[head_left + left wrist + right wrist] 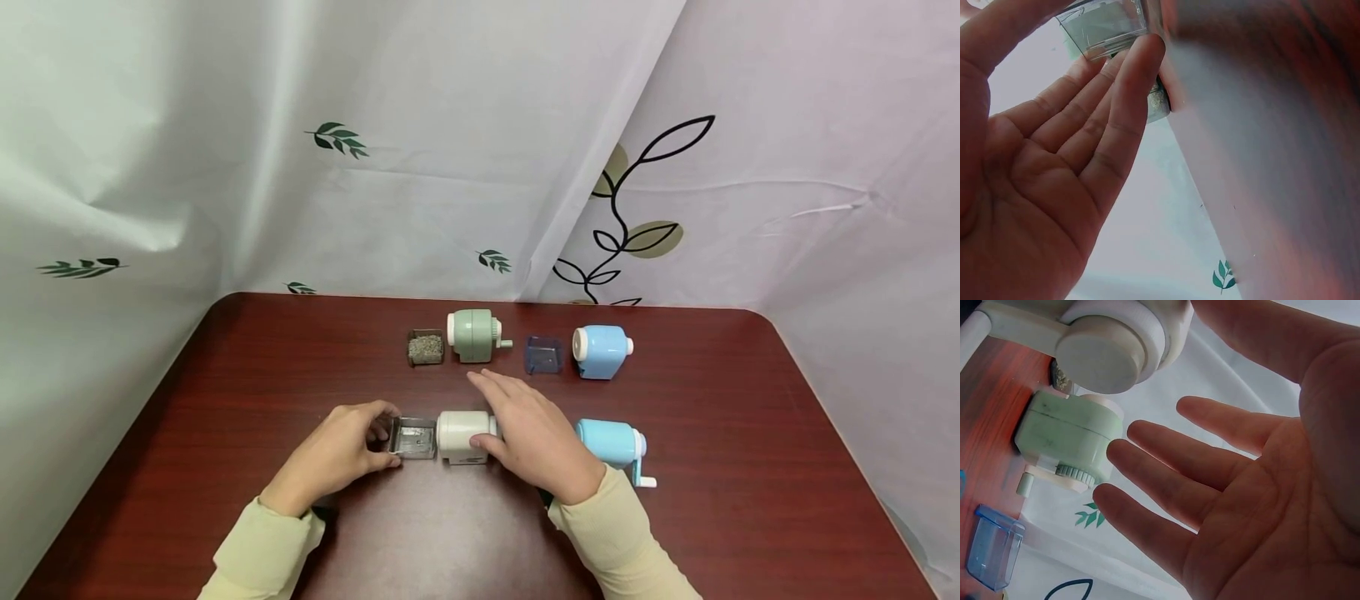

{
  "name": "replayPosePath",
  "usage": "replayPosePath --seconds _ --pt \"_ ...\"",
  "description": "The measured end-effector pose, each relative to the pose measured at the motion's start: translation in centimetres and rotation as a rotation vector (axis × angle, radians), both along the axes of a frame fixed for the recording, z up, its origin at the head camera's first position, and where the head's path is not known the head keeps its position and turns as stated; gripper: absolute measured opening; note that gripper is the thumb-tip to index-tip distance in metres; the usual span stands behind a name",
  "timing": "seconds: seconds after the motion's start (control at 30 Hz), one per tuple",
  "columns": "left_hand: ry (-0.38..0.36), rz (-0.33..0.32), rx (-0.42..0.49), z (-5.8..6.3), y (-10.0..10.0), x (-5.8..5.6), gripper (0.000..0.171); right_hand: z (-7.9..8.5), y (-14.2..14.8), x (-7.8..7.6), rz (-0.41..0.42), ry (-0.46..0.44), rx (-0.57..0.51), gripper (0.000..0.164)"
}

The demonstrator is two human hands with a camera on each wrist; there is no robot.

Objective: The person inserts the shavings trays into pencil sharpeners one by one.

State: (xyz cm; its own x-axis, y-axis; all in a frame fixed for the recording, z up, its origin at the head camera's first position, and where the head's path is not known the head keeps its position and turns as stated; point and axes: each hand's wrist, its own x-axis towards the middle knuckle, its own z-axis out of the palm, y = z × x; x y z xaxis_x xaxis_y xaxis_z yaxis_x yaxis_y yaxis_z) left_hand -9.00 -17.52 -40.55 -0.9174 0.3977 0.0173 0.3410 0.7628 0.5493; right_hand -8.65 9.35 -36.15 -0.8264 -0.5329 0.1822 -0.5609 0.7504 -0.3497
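Note:
A cream crank pencil sharpener (462,436) stands on the table between the hands, with a clear shavings tray (415,439) right at its left side. My left hand (337,450) pinches that tray by its left end, thumb in front and fingers behind; the left wrist view shows the tray (1105,26) between thumb and fingertips. My right hand (536,433) is spread at the sharpener's right side, its thumb tip over the body's edge. In the right wrist view, the fingers (1166,481) are straight and apart, near the sharpener's round end and crank (1100,356).
Behind stand a green sharpener (474,336), a tray of shavings (426,347), a dark blue clear tray (543,355) and a blue sharpener (602,350). Beyond the right hand is a light blue sharpener (611,442) with its crank. White curtains hang behind the table (225,400).

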Motion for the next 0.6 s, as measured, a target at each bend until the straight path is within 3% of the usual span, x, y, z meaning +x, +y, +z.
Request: replayPosePath --seconds 0.6 --pt "0.015 0.005 0.020 -0.07 0.24 0.13 0.046 0.00 -0.08 0.20 0.022 -0.072 0.060 0.053"
